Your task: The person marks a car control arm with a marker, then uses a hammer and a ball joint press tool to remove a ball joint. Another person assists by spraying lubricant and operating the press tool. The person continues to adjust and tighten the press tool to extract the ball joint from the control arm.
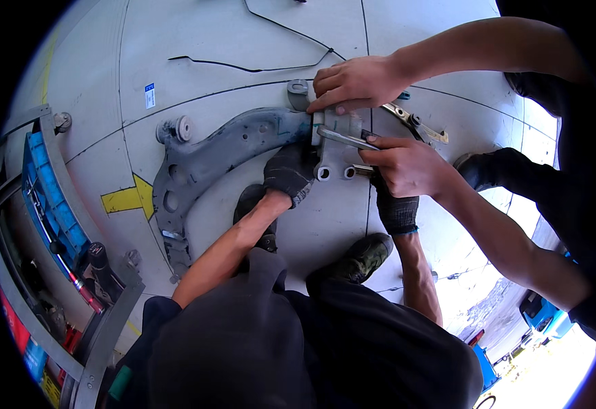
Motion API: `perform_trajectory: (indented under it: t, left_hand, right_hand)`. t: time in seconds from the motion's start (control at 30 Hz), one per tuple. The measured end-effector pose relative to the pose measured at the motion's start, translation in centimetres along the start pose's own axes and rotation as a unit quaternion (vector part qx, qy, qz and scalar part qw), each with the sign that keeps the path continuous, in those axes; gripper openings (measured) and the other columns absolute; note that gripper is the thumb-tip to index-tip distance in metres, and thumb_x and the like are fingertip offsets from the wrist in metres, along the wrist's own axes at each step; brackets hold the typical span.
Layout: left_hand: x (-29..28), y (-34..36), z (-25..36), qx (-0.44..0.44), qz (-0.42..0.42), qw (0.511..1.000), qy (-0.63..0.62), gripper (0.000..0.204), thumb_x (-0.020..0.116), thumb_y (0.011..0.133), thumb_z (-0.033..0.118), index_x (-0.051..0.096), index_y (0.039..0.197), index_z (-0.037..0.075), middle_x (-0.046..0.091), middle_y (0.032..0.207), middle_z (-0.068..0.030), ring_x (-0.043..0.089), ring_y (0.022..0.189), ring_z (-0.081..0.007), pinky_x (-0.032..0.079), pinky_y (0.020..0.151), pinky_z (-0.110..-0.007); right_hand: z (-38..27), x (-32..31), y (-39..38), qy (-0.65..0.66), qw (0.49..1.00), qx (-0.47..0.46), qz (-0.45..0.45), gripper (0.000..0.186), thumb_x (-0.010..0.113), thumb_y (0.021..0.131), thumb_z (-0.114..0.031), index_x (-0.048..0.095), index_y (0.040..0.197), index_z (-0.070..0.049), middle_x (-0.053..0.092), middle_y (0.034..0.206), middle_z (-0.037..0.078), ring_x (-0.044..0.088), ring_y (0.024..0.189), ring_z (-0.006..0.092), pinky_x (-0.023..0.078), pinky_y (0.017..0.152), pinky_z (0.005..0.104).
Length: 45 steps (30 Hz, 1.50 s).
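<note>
Curving over the pale floor (195, 27), a large grey metal arm (226, 143) reaches from the left part of the floor toward its middle, bowed toward the far edge. Its left end carries a round bushing (184, 128) and has holes through the metal; at its right end sits a lighter, block-like section (339, 124) with two round sleeves facing the near edge. Whether the arm rests fully on the floor cannot be told.

The wearer's left hand (289, 176), in a dark glove, is bent against the arm's near side, just left of the block; its fingertips are hidden, so how firmly it grips is unclear. The gloved right hand (396, 208) is just right of the block, beside a shiny metal cylinder (361, 170); another person's hand covers its fingers, so its grip cannot be told either.

That co-worker reaches in bare-handed from the floor's right edge. The farther hand (356, 85) lies over the block's far side; the nearer hand (407, 163) grips a flat silver tool (345, 139) across it.

Beyond the block lie a gold-toned metal bar (434, 133) and a thin black cable (287, 28). Along the floor's left edge stands a metal-framed trolley (83, 198) with a blue tray (56, 198), near a yellow floor arrow (124, 199).
</note>
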<state>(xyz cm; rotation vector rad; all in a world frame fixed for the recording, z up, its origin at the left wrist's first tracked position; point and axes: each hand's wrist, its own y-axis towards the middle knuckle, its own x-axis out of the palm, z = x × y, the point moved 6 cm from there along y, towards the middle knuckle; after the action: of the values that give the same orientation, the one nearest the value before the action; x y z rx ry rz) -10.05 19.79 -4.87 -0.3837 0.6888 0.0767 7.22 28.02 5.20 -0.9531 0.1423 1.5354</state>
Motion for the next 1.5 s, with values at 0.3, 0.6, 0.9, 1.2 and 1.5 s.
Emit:
perform_trajectory:
  t: [0.3,0.6,0.9,1.2,1.5]
  left_hand:
    - [-0.3,0.3,-0.2,-0.003,-0.031,0.999,0.008,0.03,0.063,0.094,0.032,0.071,0.11,0.008,0.071,0.104,-0.0242,0.066,0.097,-0.0447,0.052,0.081,-0.051]
    - [-0.9,0.4,0.0,0.023,-0.02,0.999,-0.031,0.029,0.064,0.093,0.032,0.072,0.111,0.01,0.072,0.102,-0.022,0.067,0.096,-0.0441,0.053,0.081,-0.051]
    - [-0.8,0.3,-1.2,0.027,-0.007,1.0,-0.015,0.029,0.066,0.092,0.033,0.073,0.108,0.011,0.073,0.097,-0.0201,0.068,0.091,-0.0431,0.054,0.078,-0.051]
    - [-1.2,0.3,-1.3,0.041,0.022,0.999,-0.003,0.024,0.069,0.093,0.027,0.073,0.106,0.007,0.072,0.091,-0.022,0.068,0.087,-0.0436,0.054,0.075,-0.05]
    - [-0.1,0.7,-0.8,0.056,-0.012,0.998,0.025,0.024,0.067,0.093,0.026,0.073,0.108,0.007,0.072,0.096,-0.0228,0.069,0.09,-0.0444,0.054,0.076,-0.049]
  right_hand:
    - [-0.6,-0.3,0.5,0.144,0.989,0.001,0.042,0.024,0.055,0.106,-0.028,0.043,0.103,-0.008,0.052,0.062,0.007,0.065,0.056,0.0242,0.05,0.047,0.0342]
    - [-0.6,0.6,0.8,-0.146,0.989,-0.009,0.036,0.022,0.057,0.105,-0.025,0.042,0.1,-0.009,0.046,0.06,0.004,0.062,0.053,0.0232,0.047,0.046,0.0327]
    - [-2.1,1.7,1.4,-0.459,0.886,-0.045,0.04,0.023,0.052,0.108,-0.029,0.042,0.101,-0.009,0.046,0.059,0.002,0.061,0.052,0.0202,0.047,0.045,0.0315]
    - [-1.2,1.2,1.6,-0.228,0.971,-0.009,0.075,0.027,0.051,0.108,-0.033,0.041,0.099,-0.009,0.054,0.059,0.006,0.065,0.059,0.0291,0.051,0.051,0.0402]
    - [-1.7,1.3,1.1,-0.007,0.997,-0.03,0.075,0.031,0.051,0.107,-0.04,0.043,0.098,-0.011,0.053,0.061,0.003,0.063,0.057,0.0234,0.048,0.052,0.0367]
